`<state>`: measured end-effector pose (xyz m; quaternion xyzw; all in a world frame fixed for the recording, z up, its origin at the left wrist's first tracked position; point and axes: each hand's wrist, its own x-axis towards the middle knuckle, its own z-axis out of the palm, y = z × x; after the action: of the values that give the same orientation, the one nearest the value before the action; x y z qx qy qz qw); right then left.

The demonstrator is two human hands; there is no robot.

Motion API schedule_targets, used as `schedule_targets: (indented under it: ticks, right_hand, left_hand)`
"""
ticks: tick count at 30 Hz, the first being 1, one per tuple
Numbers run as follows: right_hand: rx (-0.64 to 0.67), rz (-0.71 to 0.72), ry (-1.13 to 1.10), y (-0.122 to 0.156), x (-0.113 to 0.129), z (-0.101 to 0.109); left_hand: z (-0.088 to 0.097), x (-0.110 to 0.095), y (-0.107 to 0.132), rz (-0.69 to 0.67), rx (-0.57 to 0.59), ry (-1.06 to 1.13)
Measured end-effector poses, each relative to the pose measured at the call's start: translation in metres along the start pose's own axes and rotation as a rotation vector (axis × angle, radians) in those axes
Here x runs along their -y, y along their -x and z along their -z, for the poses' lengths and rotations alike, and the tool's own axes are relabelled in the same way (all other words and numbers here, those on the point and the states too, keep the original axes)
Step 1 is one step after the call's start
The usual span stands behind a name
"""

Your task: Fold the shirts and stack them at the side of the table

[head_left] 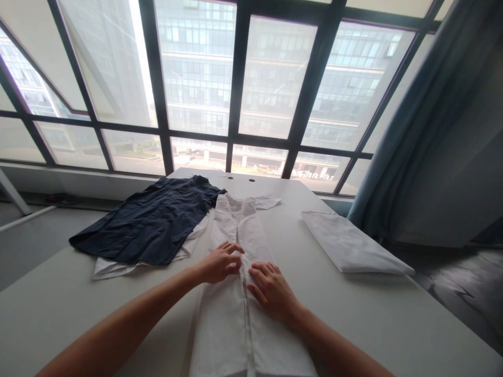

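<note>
I see my left hand (220, 262) and right hand (271, 290) lying flat, fingers loose and gripping nothing, on a white shirt (239, 230) mid-table (58, 303). Both sides look folded inward (meeting at the centre). The long strip is not yet folded crosswise. A navy shirt (153, 222) lies left.

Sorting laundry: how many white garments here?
3: middle shirt under left hand and right hand; folded cloth at right; white edge under navy shirt; more may be hidden.

Head camera, single view
I look forward and down from the near edge of the table (353, 314), close over the left hand (220, 263) and right hand (273, 290), facing the far window (196, 78).
</note>
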<state>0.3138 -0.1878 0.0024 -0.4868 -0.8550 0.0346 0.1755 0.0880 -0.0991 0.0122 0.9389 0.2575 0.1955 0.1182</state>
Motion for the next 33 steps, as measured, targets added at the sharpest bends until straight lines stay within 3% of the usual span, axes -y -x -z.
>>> schedule_targets:
  ticks: [2,5,11,15,20,25,28,33]
  right_hand:
    - [-0.026,0.007,-0.022,0.0,0.0,0.0]
    - [-0.057,0.01,-0.049,-0.001,0.0,0.0]
    - [-0.088,0.107,-0.133,0.003,0.006,0.0]
    - [0.013,0.179,-0.199,0.006,0.021,0.0]
    - [0.197,0.173,-0.182,0.011,0.037,0.002]
    - [0.129,0.451,-0.154,0.012,0.051,0.001]
    - [0.184,0.646,-0.168,0.01,0.06,0.007]
    - [0.25,0.788,-0.134,0.002,0.067,0.014]
  left_hand:
    - [0.0,-0.003,-0.002,0.009,-0.038,0.028]
    - [-0.004,-0.008,-0.001,0.053,0.027,0.012]
    - [-0.018,-0.015,0.009,0.27,0.076,-0.108]
    - [-0.024,-0.016,0.012,0.279,0.163,-0.15]
    - [-0.023,-0.018,0.012,0.286,0.184,-0.152]
    - [-0.019,-0.02,0.012,0.289,0.193,-0.16]
    - [-0.018,-0.016,0.012,0.26,0.195,-0.168]
    - [-0.014,-0.002,0.015,0.164,0.161,-0.167]
